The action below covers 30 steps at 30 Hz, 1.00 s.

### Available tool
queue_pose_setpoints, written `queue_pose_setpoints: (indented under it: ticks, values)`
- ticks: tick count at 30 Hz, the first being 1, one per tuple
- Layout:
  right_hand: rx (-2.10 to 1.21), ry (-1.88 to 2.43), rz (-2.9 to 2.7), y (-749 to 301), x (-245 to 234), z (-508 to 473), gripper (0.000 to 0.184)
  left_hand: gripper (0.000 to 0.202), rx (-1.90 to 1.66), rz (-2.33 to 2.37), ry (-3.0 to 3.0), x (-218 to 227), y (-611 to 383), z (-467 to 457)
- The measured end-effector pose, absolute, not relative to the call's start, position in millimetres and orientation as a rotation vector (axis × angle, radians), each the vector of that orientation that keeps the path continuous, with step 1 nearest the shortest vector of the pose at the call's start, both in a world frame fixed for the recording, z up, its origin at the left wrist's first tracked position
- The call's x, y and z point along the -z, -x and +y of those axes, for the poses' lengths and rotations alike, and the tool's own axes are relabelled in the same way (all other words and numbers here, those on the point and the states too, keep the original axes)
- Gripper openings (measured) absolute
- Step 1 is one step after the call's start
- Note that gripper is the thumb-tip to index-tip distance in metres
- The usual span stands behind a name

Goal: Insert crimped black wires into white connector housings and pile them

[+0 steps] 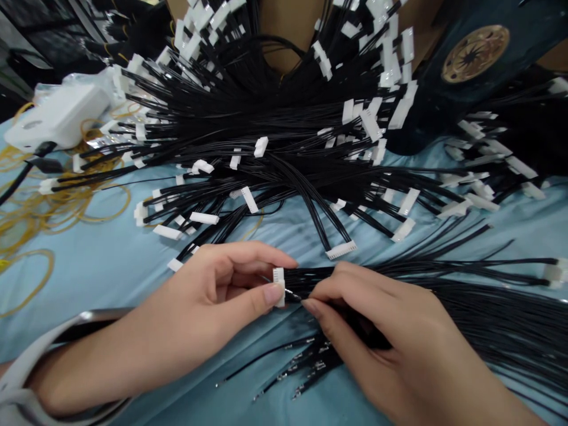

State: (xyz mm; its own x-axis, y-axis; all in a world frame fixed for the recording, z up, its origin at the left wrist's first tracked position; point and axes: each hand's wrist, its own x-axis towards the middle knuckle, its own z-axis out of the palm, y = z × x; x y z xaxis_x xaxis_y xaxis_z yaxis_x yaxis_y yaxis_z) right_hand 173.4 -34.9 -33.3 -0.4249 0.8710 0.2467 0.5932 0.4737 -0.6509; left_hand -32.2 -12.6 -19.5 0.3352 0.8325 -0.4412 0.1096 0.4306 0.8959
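My left hand (pixel 231 284) pinches a white plastic connector (pixel 278 278) between thumb and fingers. Black wires run from the connector's right side and pass behind my right hand (pixel 377 319). The thumb and forefinger of that hand are closed on a thin black wire (pixel 294 296), whose bare metal tip points at the connector and is touching or very close to it. Below my right hand lie loose black wires with crimped metal terminals (pixel 306 370) at their ends. A watch with a pale strap (pixel 48 349) is on my left wrist.
A large heap of black wire harnesses (pixel 266 106) with white connectors fills the back. Yellow rubber bands (pixel 84 207) and a white box-shaped device (pixel 57 118) lie at left. A dark object with a gold round emblem (pixel 475 54) stands back right. Light blue cloth (pixel 133 260) covers the table.
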Motion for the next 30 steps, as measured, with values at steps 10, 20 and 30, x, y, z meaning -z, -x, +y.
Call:
queue_pose_setpoints:
  ticks: [10, 20, 30]
  values:
    - [-0.686, 1.173, -2.144, -170.0, 27.4, -30.3, 0.021, 0.019, -0.585, 1.217, -1.114, 12.2, 27.7, -7.8]
    - [-0.696, 1.159, -2.175, -170.3, 32.0, -27.3, 0.024, 0.021, -0.587, 1.198, -1.115, 15.3, 28.2, -8.4]
    - [-0.659, 1.114, -2.247, -168.2, 31.5, -32.5, 0.028, 0.022, -0.553, 1.187, -1.150, 12.1, 27.4, -7.4]
